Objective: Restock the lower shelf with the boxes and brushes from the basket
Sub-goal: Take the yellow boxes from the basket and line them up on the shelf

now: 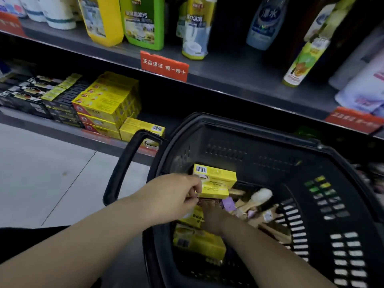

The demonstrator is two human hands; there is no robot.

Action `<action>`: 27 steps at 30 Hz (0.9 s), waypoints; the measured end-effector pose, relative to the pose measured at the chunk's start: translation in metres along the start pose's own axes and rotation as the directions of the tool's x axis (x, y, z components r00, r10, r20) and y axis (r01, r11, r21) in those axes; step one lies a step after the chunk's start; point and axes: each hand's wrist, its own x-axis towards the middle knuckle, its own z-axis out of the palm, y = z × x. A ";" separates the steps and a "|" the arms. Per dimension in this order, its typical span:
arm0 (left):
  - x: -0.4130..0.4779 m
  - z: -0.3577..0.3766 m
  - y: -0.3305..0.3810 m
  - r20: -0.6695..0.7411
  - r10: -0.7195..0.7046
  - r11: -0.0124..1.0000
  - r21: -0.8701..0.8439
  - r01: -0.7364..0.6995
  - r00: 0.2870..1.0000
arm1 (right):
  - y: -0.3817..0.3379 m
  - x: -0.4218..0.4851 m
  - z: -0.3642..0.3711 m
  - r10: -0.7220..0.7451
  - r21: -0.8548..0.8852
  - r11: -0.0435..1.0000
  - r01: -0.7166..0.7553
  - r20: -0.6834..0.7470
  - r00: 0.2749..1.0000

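your left grip (174,196) pinches one end of the yellow box (218,180), likely light and stiff, so clamp its long sides; your right grip's (212,221) state i cannot tell.

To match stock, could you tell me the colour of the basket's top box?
The box is yellow, best in head view.

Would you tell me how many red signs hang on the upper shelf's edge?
3: the left sign, the middle sign, the right sign; more may lie outside the frame.
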 end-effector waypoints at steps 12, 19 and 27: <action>0.016 -0.001 -0.002 0.030 -0.126 0.992 0.032 0.125 0.992 | 0.011 -0.037 -0.045 0.003 0.146 0.989 -0.017 0.097 0.995; 0.020 -0.001 0.007 0.090 -0.367 0.660 -0.676 0.328 0.926 | 0.033 -0.131 -0.086 -0.415 0.983 -0.179 -0.032 -0.046 0.909; 0.029 0.009 0.032 0.225 -0.363 0.120 -0.951 0.285 0.904 | 0.008 -0.138 -0.064 -0.458 0.920 -0.393 0.002 -0.197 0.867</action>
